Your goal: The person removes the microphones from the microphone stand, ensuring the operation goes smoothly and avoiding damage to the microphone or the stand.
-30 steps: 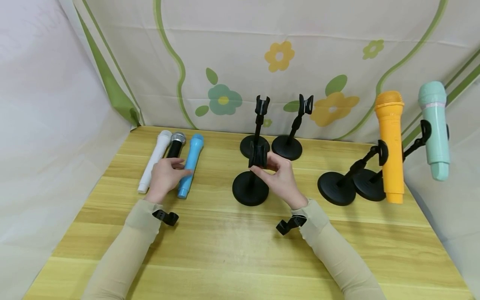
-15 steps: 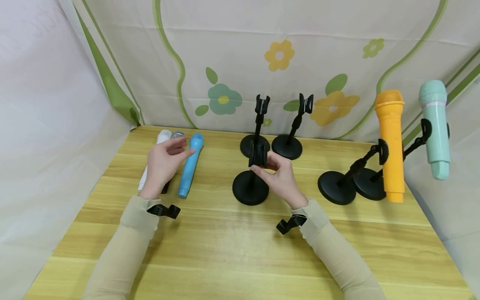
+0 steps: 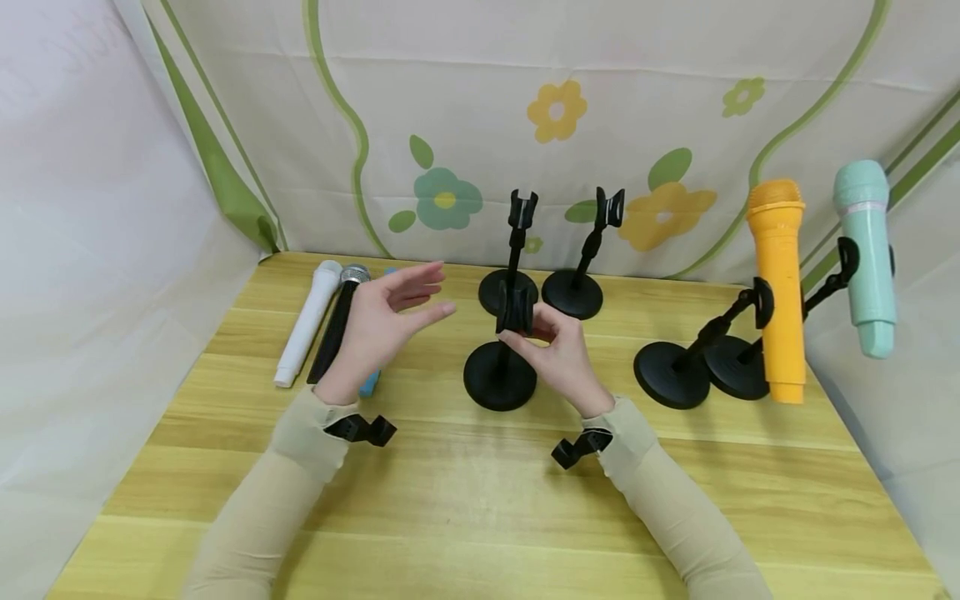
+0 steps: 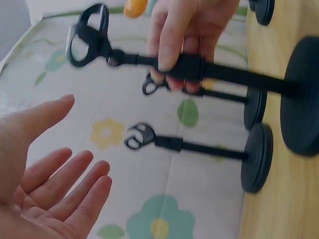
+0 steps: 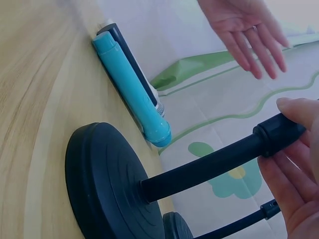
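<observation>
My right hand [image 3: 558, 354] grips the upper stem of a black microphone stand [image 3: 500, 377], whose round base stands on the table. In the right wrist view, thumb and fingers close round the collar of that stand [image 5: 209, 167]. My left hand [image 3: 382, 325] hovers with fingers extended and nothing in it, between the microphones and the stand. Beneath it lies a blue microphone [image 5: 132, 87], mostly hidden in the head view. Beside that lie a black microphone [image 3: 333, 329] with a silver head and a white microphone [image 3: 308, 325].
Two more black stands, one at back centre [image 3: 516, 250] and one right of it [image 3: 588, 254], have bare clips. At the right, an orange microphone [image 3: 778, 292] and a mint microphone [image 3: 866, 258] sit in stands. A flowered curtain [image 3: 480, 108] hangs behind the wooden table [image 3: 465, 508].
My left hand has lifted off the microphones and moved right towards the held stand, its fingers spreading. The right hand stays on the stand.
</observation>
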Tool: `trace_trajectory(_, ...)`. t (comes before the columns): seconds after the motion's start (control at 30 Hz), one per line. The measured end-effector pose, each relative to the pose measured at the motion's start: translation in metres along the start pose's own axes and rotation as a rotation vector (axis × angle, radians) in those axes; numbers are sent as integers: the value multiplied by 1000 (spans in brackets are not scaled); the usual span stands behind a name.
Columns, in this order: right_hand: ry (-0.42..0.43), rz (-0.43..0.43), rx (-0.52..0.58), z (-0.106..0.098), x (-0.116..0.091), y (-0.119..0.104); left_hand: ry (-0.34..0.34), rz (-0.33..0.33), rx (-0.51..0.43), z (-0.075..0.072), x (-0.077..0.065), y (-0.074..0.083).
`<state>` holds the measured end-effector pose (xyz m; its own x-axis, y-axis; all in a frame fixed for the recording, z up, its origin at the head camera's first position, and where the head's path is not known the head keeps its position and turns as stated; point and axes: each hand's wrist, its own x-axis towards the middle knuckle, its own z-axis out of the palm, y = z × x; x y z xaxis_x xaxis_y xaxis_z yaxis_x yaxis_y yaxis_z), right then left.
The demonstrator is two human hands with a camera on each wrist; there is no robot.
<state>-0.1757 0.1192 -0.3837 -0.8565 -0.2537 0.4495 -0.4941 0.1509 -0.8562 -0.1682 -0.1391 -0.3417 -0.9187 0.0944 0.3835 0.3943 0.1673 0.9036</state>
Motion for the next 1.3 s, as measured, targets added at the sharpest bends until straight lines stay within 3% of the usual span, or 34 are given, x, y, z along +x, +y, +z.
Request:
trace_trajectory(0.2, -8, 34, 13, -1, 0, -1, -72, 39, 0, 22, 3, 5)
trace_trajectory(0.5, -21, 51, 36, -2, 2, 1, -169, 85, -28, 49, 6, 0)
trace_trajectory(0.9, -16, 35, 37, -2, 2, 1, -183, 140, -4, 66, 13, -3)
trace_trajectory(1.3, -12, 21, 50, -2, 1, 0, -135, 96, 13, 70, 19, -3)
